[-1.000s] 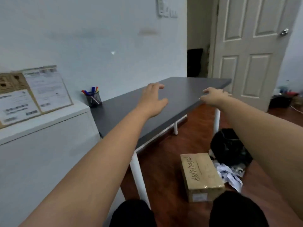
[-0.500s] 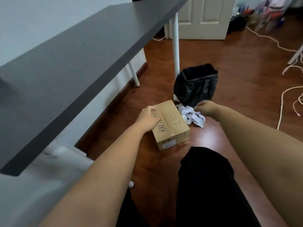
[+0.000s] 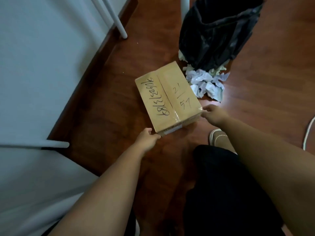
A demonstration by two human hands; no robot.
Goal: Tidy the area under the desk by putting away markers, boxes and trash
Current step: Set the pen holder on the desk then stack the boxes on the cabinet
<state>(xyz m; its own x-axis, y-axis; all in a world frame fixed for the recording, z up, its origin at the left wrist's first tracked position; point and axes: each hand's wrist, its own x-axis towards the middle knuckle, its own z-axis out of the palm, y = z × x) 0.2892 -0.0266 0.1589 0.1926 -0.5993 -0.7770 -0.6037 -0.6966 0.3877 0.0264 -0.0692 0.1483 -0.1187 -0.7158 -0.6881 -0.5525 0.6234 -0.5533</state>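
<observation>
A taped cardboard box (image 3: 167, 97) with black handwriting lies flat on the wooden floor. My left hand (image 3: 148, 139) has its fingers curled against the box's near-left corner. My right hand (image 3: 214, 114) holds the near-right corner, thumb on the top edge. Together the two hands clasp the box's near end, and the box rests on the floor. Crumpled white paper (image 3: 206, 84) lies just right of the box's far end. A bin lined with a black bag (image 3: 214, 34) stands open behind the paper. No markers are in view.
White desk legs (image 3: 117, 19) stand at the back left by the wall and skirting. A white cabinet side (image 3: 34, 176) fills the left. My shoe (image 3: 217, 137) and dark trouser leg (image 3: 221, 193) are near the box. A white cable (image 3: 309, 132) lies at the right edge.
My view dropped from the desk top to the floor under it. Both hands came down from the desk edge and moved to the near corners of the box.
</observation>
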